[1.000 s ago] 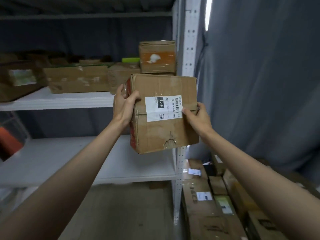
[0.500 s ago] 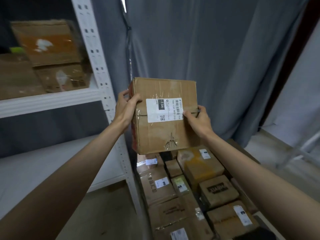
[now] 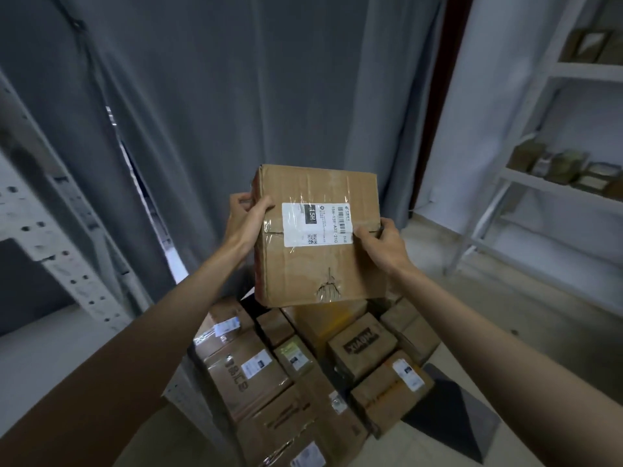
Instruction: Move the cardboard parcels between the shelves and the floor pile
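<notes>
A brown cardboard parcel point(image 3: 320, 264) with a white shipping label and clear tape is held up in the middle of the view, in front of a grey curtain. My left hand point(image 3: 246, 220) grips its left edge, thumb on the front face and fingers curled behind. My right hand point(image 3: 379, 246) grips the right edge beside the label. Directly below the parcel lies the floor pile point(image 3: 303, 372) of several taped cardboard parcels, most with white labels.
A white perforated shelf post point(image 3: 57, 230) slants along the left edge. A second white shelving unit point(image 3: 546, 183) with small items stands at the right. A grey curtain point(image 3: 236, 96) hangs behind. A dark mat point(image 3: 451, 416) lies on the floor right of the pile.
The view has swung right, away from the left shelves. The parcel, still held in both hands, now hangs over the floor pile, and a second shelving unit has come into view at the right.
</notes>
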